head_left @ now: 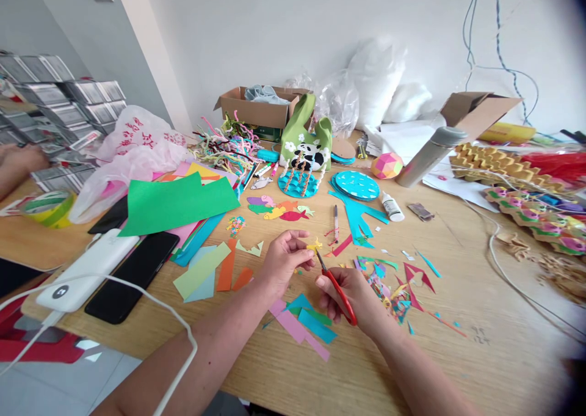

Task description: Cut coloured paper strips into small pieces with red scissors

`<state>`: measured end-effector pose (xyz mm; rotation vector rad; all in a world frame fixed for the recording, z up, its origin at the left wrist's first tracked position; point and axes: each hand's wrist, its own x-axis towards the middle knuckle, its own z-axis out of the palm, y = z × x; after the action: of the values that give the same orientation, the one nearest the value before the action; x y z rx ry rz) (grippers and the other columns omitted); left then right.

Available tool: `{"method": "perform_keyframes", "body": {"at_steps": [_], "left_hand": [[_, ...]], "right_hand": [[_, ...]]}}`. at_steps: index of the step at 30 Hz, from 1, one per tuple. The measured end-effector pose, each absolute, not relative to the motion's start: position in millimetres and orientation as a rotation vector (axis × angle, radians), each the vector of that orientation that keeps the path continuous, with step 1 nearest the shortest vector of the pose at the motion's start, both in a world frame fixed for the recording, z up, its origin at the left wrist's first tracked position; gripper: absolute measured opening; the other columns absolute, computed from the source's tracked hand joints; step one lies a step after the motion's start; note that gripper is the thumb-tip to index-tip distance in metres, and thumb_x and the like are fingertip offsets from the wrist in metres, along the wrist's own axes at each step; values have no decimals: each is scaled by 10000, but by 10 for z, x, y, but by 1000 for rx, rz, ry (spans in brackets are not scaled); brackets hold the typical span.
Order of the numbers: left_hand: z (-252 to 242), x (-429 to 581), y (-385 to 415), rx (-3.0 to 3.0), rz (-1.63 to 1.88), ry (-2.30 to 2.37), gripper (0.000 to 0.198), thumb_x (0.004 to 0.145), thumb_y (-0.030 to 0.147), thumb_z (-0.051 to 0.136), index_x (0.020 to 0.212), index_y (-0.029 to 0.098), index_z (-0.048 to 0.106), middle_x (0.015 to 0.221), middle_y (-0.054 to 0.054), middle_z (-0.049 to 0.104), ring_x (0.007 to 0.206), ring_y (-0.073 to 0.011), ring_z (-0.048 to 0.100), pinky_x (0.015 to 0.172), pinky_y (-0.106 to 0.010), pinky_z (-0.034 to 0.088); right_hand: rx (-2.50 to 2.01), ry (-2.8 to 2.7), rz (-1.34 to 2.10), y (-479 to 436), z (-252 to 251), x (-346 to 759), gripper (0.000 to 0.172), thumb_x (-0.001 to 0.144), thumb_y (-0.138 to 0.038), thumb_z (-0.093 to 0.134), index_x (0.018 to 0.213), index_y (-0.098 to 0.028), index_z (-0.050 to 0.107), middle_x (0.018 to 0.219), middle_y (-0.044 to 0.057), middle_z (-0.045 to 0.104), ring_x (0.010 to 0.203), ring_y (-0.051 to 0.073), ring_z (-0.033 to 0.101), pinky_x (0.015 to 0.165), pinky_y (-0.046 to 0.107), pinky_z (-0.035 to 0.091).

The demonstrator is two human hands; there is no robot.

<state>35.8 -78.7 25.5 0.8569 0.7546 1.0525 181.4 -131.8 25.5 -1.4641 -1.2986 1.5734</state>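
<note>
A small piece of yellow paper (314,245) is pinched between the thumb and fingers of my left hand (287,258). My right hand (350,294) grips red-handled scissors (341,295), whose blades reach up to the yellow paper. Beyond my hands lie several paper fish (293,215) in different colours. A small heap of tiny paper bits (236,225) sits to their left. Colourful paper scraps (394,291) are scattered right of my right hand, and blue and pink strips (315,324) lie below my hands. A pen (336,223) rests just past the scissors.
Coloured sheets (180,202), a black phone (132,275) and a white power bank (91,269) with a cable are at left. A panda bag (306,141), blue discs (356,185), a glue bottle (392,208) and a grey thermos (430,156) stand farther back. Another person's hand (22,162) shows far left.
</note>
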Motion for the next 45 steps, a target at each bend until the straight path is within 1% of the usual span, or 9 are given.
{"method": "perform_keyframes", "body": {"at_steps": [5, 11, 19, 24, 29, 35, 45], "left_hand": [[253, 357, -777, 855, 1046, 755, 363, 651, 153, 657, 990, 159, 528, 647, 38, 525, 560, -93, 563, 556, -221, 425], [259, 347, -779, 853, 1046, 747, 378, 654, 162, 659, 1007, 157, 524, 659, 31, 539, 564, -95, 566, 563, -225, 431], [258, 336, -779, 872, 1008, 742, 410, 632, 137, 663, 1020, 153, 530, 664, 26, 551, 563, -98, 566, 547, -223, 433], [264, 321, -767, 869, 999, 734, 416, 630, 146, 663, 1022, 157, 524, 660, 29, 547, 566, -99, 563, 542, -223, 433], [273, 319, -766, 865, 1001, 747, 410, 627, 163, 674, 1009, 164, 526, 655, 32, 547, 565, -99, 563, 545, -225, 431], [280, 330, -771, 857, 981, 758, 427, 612, 143, 674, 1013, 152, 525, 656, 28, 549, 554, -100, 564, 543, -229, 431], [278, 325, -777, 857, 961, 744, 445, 616, 142, 675, 1032, 143, 514, 663, 23, 556, 554, -98, 561, 548, -231, 436]], "right_hand": [[-1478, -1311, 1574, -1317, 267, 1806, 398, 704, -512, 652, 603, -151, 518, 469, -5, 607, 334, 90, 539, 306, 150, 413], [-1481, -1304, 1579, -1321, 276, 1804, 396, 706, -508, 651, 602, -152, 514, 467, -5, 606, 324, 82, 528, 293, 138, 388], [-1476, -1368, 1569, -1322, 277, 1822, 409, 720, -521, 630, 593, -147, 523, 451, -11, 582, 331, 83, 526, 319, 154, 410], [-1517, -1361, 1582, -1321, 284, 1840, 419, 703, -535, 638, 592, -153, 507, 466, -7, 587, 334, 90, 532, 296, 149, 378], [-1523, -1355, 1588, -1316, 286, 1829, 429, 699, -549, 633, 586, -156, 505, 470, -4, 593, 334, 91, 533, 298, 153, 377], [-1548, -1338, 1597, -1309, 321, 1822, 424, 684, -548, 648, 597, -156, 512, 473, -9, 595, 341, 90, 534, 306, 156, 390], [-1539, -1337, 1571, -1302, 306, 1818, 455, 667, -572, 648, 570, -156, 493, 443, -8, 582, 316, 94, 528, 282, 154, 354]]}}
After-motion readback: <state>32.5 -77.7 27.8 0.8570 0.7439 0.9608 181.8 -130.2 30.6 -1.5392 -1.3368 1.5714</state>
